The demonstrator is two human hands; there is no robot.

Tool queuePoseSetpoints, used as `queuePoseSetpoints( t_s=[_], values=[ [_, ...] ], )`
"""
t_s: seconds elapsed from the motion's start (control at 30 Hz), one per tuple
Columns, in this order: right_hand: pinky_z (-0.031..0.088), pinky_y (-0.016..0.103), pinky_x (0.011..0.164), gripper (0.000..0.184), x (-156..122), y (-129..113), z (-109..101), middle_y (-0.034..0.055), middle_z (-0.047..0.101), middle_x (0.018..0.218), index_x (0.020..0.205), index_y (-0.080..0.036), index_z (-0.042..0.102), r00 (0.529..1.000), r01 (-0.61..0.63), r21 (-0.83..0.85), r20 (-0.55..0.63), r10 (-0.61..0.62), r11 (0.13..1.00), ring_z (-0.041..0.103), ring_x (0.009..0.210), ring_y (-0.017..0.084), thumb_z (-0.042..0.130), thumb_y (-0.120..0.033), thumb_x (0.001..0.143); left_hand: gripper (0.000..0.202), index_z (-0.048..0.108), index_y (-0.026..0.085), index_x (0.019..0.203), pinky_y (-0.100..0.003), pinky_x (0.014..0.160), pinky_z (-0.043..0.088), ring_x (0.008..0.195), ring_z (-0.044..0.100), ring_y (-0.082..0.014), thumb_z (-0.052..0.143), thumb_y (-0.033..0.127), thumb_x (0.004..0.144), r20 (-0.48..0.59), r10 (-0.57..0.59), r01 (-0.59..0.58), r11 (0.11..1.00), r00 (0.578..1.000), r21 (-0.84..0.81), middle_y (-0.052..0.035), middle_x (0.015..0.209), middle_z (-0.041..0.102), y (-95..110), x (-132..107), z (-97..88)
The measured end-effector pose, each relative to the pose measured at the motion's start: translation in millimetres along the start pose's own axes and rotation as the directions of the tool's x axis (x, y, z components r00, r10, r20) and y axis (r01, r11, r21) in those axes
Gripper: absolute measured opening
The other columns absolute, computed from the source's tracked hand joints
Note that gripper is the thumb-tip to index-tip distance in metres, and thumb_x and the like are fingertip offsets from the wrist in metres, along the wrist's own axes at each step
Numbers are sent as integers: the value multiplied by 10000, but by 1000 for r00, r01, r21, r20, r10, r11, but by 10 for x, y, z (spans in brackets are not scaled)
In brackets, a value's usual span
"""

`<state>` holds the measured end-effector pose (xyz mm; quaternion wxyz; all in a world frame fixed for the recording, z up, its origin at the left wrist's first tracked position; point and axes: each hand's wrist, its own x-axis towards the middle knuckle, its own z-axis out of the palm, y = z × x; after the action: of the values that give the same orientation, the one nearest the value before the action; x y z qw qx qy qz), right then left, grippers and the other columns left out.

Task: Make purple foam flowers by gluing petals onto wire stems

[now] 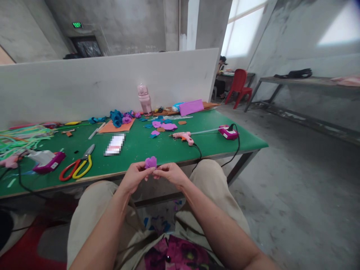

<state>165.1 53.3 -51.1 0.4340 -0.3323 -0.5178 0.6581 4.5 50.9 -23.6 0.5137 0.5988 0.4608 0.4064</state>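
Purple petals [151, 162] are rising above left hand [135, 175] and right hand [170, 174]. Both are pinching low together, presumably sparing edges.

Scissors [81, 165] are lying left on the table [135, 148], glue gun [184, 136] is resting right, a power strip [227, 132] sitting further right. Loose petals [168, 126] are lying behind the gun (bit left, tbh), bottle [145, 100] is standing back by the partition [98, 86]. Up front, a petal piece [151, 162] is sitting between left hand [134, 175] and right hand [171, 174].
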Motion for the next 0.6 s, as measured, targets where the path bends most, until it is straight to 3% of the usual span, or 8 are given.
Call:
queuePoseSetpoints(
  t_s=[0.2, 0.6],
  values=[
    [401, 253, 660, 273, -5, -7, -6, -5, 646, 591, 616, -150, 683, 1000, 9, 16, 17, -9, 1000, 531, 575, 98, 741, -415, 586, 207, 667, 126, 691, -202, 449, 352, 470, 440, -77, 707, 328, 680, 28, -9, 12, 996, 1000, -87, 4, 535, 559, -32, -2, -13],
    [407, 256, 658, 302, 22, 37, 5, -12, 631, 577, 608, -150, 675, 998, 35, 69, -52, -32, 997, 538, 572, 99, 767, -430, 546, 192, 683, 127, 702, -207, 453, 349, 482, 456, -82, 736, 303, 645, -44, 19, -24, 995, 999, -97, -6, 549, 588, -18, 1, 62]
  ],
)
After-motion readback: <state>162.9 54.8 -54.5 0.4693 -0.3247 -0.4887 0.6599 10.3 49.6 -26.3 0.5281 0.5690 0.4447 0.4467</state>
